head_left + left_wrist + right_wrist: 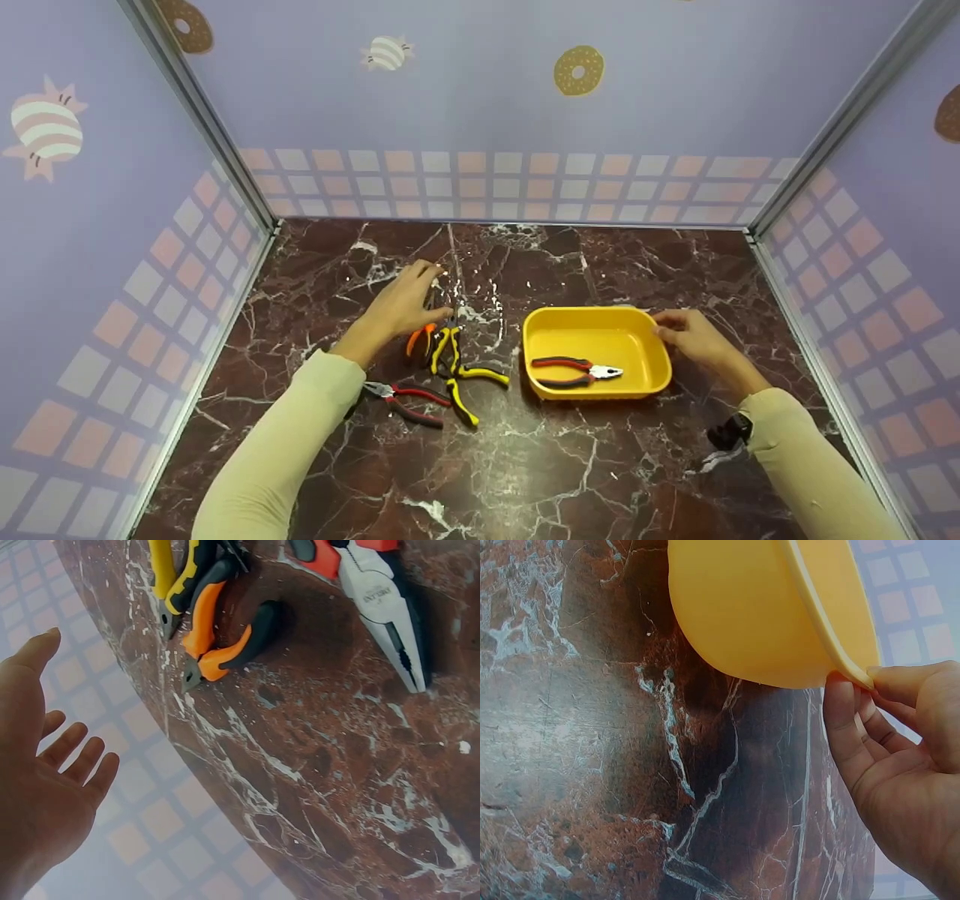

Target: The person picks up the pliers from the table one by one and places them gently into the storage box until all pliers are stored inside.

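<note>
My left hand point(405, 300) hovers with its fingers apart over orange-and-black pliers point(201, 630), holding nothing. Partly beneath it in the head view are yellow-and-black pliers point(448, 346), and more yellow-handled pliers point(480, 373) lie just in front. Red-and-black pliers point(421, 392) rest nearer the body, their metal nose pointing left. On the right, my right hand point(694, 341) pinches the rim of a yellow plastic tray point(750, 607) between thumb and fingers. Inside that tray lies another pair of red-and-black pliers point(600, 371), its nose toward the right.
A dark red marble-patterned tabletop point(525, 465) carries everything. Purple panels with a checked border point(495, 184) stand at the back and both sides, joined by grey metal corner posts point(825, 120).
</note>
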Available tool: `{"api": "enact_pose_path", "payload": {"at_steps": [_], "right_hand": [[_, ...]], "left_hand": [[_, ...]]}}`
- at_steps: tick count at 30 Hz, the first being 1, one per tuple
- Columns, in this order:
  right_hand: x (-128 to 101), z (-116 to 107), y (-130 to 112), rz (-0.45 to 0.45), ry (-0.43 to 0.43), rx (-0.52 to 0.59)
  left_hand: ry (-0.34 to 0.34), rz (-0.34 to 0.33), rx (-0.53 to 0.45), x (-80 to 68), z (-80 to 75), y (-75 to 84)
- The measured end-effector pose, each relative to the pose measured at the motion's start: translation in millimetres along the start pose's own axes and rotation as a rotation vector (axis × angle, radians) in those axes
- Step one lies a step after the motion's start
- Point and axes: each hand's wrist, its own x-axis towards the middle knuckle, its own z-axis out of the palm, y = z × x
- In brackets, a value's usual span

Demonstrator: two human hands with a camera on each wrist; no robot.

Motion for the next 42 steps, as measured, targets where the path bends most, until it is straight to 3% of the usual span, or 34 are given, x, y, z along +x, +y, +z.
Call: {"api": "enact_pose_path", "payload": {"at_steps": [9, 20, 28, 34, 42], "right_hand": [[-1, -1, -1, -0.01, 0.0, -0.009], [-2, -2, -3, -0.005, -0.019, 0.025], [-2, -1, -3, -0.002, -0.018, 0.023], [-1, -1, -1, 0.015, -0.011, 0.015], [-2, -1, -1, 0.022, -0.015, 0.0]], "left_hand": [[0.031, -0.017, -0.028, -4.2, 0.8, -11.1], [-0.013, -0.07, 0.013, -10.3, 4.8, -18.3], [-0.051, -0.082, 0.02, -15.7, 21.6, -20.9], [-0.043, -0.08, 0.045, -19.0, 33.6, -24.9], [-0.076, -0.119, 0.062, -25.0, 44.5, -27.8]]}}
